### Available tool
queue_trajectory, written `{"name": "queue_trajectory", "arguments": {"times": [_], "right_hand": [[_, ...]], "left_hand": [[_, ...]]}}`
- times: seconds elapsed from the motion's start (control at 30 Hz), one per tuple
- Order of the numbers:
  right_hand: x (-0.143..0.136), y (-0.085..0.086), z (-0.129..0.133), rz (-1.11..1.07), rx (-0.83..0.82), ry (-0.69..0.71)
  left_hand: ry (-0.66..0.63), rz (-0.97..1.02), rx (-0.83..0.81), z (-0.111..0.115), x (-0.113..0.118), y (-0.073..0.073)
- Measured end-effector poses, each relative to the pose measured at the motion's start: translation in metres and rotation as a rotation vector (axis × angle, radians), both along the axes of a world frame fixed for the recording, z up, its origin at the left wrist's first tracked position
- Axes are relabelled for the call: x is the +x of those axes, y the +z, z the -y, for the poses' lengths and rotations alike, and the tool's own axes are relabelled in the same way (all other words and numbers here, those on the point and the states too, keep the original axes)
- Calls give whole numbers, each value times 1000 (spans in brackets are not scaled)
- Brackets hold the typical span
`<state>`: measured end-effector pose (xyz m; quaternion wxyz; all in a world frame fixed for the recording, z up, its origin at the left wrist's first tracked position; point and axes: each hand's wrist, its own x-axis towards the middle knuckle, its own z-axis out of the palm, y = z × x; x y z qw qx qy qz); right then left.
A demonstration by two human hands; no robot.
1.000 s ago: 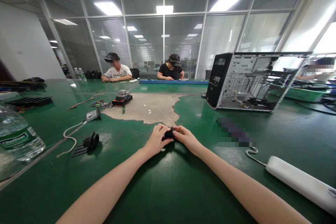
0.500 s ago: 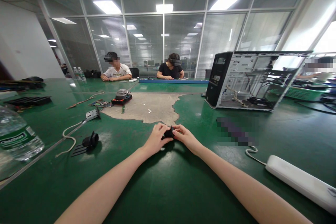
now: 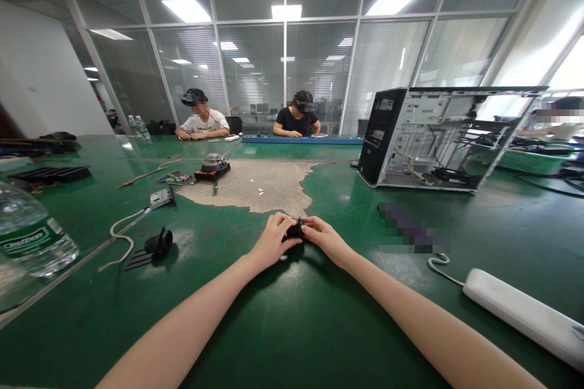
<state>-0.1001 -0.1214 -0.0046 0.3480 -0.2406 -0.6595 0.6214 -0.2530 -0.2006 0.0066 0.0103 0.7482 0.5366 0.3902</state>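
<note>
- So, here we are: the small black plastic-looking part (image 3: 294,230) sits right between the two bare hands, no gap to either one
- The left hand (image 3: 270,242) has it, fingertips over the top and thumb underneath, a narrow hold with the part caught inside
- And the right hand (image 3: 325,239) is in there too, thumb and fingertips drawn close together against the right-hand end
- Which hand is nearer? Neither, both are touching, though the left one wraps more of it
- Now the long axis: it looks to run crosswise, left palm toward right fingertips, but the fingers cover so much that I can't be sure
- Pointing which way? A thin black edge (image 3: 299,223) stands up at the right end, beside the right fingertips; the left end is hidden
- Below the grip, the glossy green tabletop (image 3: 255,328); whether the part touches it, I can't tell
- Just beyond the grip, a bare greyish-tan patch (image 3: 283,185); well off to its left, a black plastic piece with a round collar and long prongs (image 3: 159,244)
</note>
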Motion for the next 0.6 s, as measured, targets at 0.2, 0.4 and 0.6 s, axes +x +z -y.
{"name": "queue_trajectory", "arguments": {"times": [0.2,0.4,0.6], "right_hand": [[2,2,1,-51,-20,45],[-2,-4,-2,-12,-13,-42],[2,3,1,-79,-37,88]], "left_hand": [[8,-37,17,-1,0,-2],[15,-65,25,-1,-1,-1],[15,-57,13,0,0,-1]]}}
